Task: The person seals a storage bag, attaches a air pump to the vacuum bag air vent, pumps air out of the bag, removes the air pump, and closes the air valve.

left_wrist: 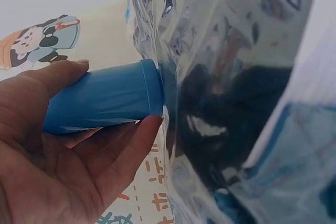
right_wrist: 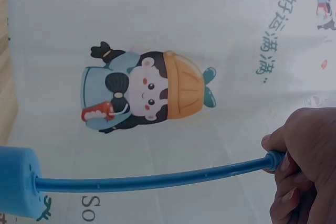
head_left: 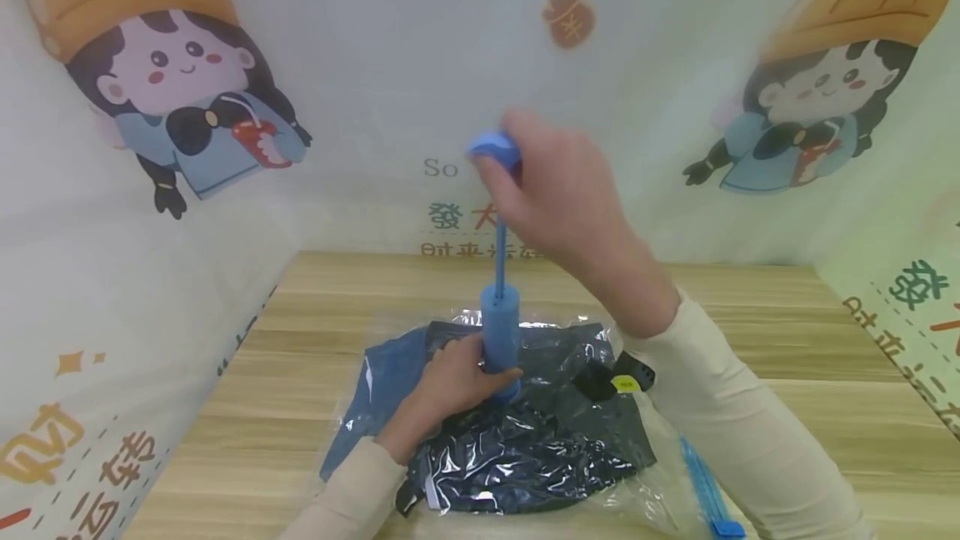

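A blue pump (head_left: pixel 500 332) stands nearly upright on a clear plastic bag (head_left: pixel 651 494), its base against the plastic and its thin rod (head_left: pixel 501 261) drawn well out of the barrel. The left hand (head_left: pixel 453 377) is wrapped around the lower barrel, thumb on one side and fingers on the other. The right hand (head_left: pixel 570 194), slightly blurred, is clamped on the handle (head_left: pixel 492 147) at the top of the rod. Inside the bag lie crumpled dark fabric (head_left: pixel 536 448) and, on the left, blue cloth (head_left: pixel 386 382); a yellow tag (head_left: pixel 626 384) shows at the right. The main risk, as I judge it, is the base slipping off or tilting away from the bag, if the left hand loosens or the right hand pushes off-line; air could then leak at that joint. The long, slim rod might also bend under a sideways push; it looks a little bowed in the right wrist view, though the lens may cause that. The soft contents give the pump an uneven footing, which could let it rock. A blue strip (head_left: pixel 702 477) with a blue clip (head_left: pixel 727 529) lies along the right; whether it seals the bag cannot be told. Everything rests on a pale wood-grain table (head_left: pixel 757 307). Around it hangs a whitish sheet (head_left: pixel 375 40), printed with Chinese characters and cartoon figures (head_left: pixel 187 140) in orange hats.
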A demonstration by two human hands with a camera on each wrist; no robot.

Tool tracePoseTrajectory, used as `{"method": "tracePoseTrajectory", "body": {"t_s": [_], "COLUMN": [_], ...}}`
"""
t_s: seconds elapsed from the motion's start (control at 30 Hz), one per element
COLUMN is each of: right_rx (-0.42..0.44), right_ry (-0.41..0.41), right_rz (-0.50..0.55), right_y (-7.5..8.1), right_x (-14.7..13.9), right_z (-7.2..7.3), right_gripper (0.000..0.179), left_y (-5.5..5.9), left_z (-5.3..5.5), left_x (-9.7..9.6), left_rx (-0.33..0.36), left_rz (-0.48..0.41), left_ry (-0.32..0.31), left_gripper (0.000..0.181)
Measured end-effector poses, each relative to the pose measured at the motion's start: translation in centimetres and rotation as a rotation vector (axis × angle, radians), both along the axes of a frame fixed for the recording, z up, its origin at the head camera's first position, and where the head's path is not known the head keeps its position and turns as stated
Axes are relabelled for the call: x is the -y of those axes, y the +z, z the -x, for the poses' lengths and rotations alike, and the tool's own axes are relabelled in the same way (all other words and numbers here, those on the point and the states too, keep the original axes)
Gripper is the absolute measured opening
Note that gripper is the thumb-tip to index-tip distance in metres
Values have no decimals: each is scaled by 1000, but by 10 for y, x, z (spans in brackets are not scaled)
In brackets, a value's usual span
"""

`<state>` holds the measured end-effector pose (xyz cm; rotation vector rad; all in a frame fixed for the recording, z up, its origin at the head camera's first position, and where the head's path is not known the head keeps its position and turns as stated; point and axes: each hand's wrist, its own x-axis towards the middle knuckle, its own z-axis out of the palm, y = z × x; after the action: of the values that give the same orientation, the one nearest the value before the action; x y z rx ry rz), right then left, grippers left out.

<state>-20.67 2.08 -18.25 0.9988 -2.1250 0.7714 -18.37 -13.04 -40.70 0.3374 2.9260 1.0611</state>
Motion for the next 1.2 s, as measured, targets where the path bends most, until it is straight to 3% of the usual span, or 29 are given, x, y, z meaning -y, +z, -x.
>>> {"method": "tracePoseTrajectory", "body": {"t_s": [0.27,0.4,0.6,0.77,1.0,1.2], "right_rx": [-32,-4,98,169,144,83], "right_ry": [-11,-64,-111,-121,-131,-98], "right_rz": [42,-11,-157,-197,-203,-164], "right_y": [-10,-22,-58,-88,-116,-128], "right_x": [1,6,15,18,16,14], "right_z": [6,7,9,8,8,10], "right_gripper": [24,24,24,20,23,23], "left_y": [-2,-1,0,-1,0,1], "left_z": [0,0,1,0,0,1], "left_x": [1,4,5,5,4,4], "left_rx": [11,-6,15,37,59,56], "left_rz": [5,11,-13,-14,-10,-11], "left_ry": [13,18,26,34,49,45], "left_gripper": [52,52,51,55,60,59]}}
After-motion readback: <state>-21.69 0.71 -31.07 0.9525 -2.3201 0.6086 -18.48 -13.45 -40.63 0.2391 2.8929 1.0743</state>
